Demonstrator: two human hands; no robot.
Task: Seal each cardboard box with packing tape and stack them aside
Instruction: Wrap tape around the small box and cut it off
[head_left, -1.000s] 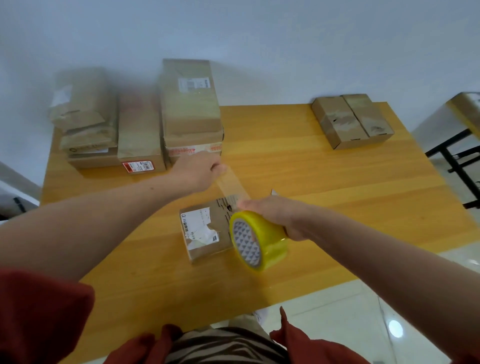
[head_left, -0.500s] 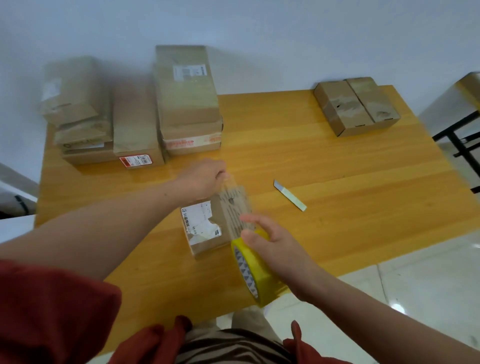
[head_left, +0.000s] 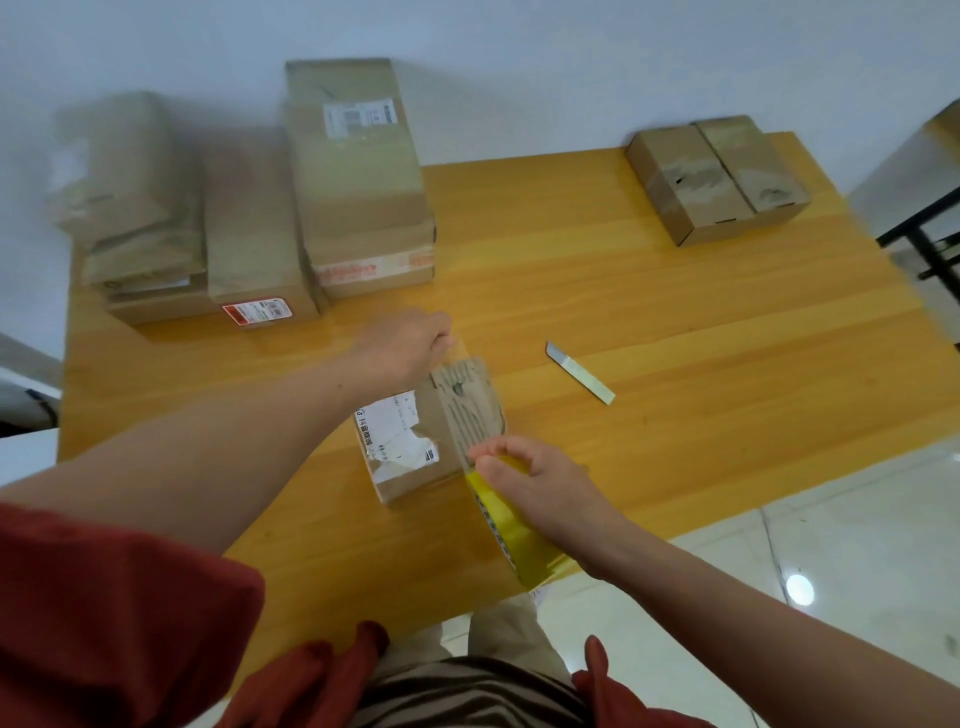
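Note:
A small cardboard box (head_left: 415, 467) with a torn white label lies near the table's front edge. A clear strip of tape (head_left: 470, 410) runs along its top right side. My left hand (head_left: 405, 345) pinches the far end of that strip just beyond the box. My right hand (head_left: 535, 480) grips the yellow tape roll (head_left: 511, 530) at the box's near right corner, tilted down over the table edge.
A stack of larger boxes (head_left: 358, 171) stands at the back left of the wooden table (head_left: 675, 338). Two small boxes (head_left: 717, 179) sit side by side at the back right. A utility knife (head_left: 579, 371) lies right of the box. A dark table frame (head_left: 924, 234) stands at far right.
My right hand has pulled the roll down and toward me, from above the box to below its near edge. The strip has come down onto the box top. The left hand stayed at the far end.

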